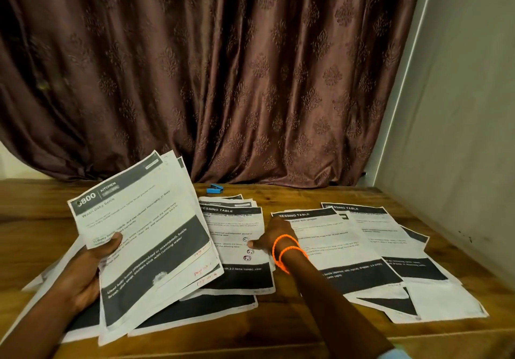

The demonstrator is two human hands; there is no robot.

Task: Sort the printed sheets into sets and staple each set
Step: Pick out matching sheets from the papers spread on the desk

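My left hand [92,264] grips a fanned bundle of printed sheets [145,236], raised off the table, top page headed "KITCHEN". My right hand [274,236], with orange bands at the wrist, reaches over the table. Its fingers rest on the right edge of a "DRESSING TABLE" pile [237,247] in the middle. It is unclear whether they pinch the sheet. Another spread of "DRESSING TABLE" sheets [370,247] lies to the right. A small blue stapler [215,188] sits at the back of the table, beyond both hands.
More sheets [195,314] lie under the held bundle at the front left. The wooden table [320,330] ends at a brown curtain [223,80] at the back and a pale wall [459,135] on the right.
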